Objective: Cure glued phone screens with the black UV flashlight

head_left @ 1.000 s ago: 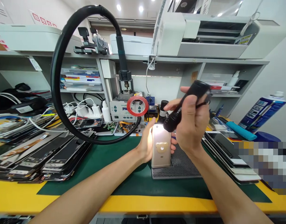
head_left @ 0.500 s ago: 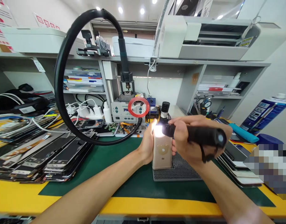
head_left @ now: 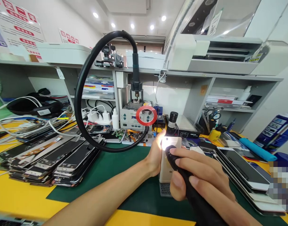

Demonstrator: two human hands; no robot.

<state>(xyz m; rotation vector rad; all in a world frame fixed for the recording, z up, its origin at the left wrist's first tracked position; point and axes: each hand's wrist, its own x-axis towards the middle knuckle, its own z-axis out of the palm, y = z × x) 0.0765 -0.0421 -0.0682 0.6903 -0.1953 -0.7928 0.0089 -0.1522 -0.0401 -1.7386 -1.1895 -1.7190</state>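
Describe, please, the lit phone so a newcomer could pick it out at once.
At the middle of the green mat, the left hand stands a phone upright, lit by the black flashlight in the right hand. Its gold back sets it apart from the dark screens stacked flat alongside.

A single view was taken from the head, directed forward and down across the table (head_left: 21, 201). The right hand (head_left: 200, 179) was seen nearest, the shelf (head_left: 228, 77) beyond.
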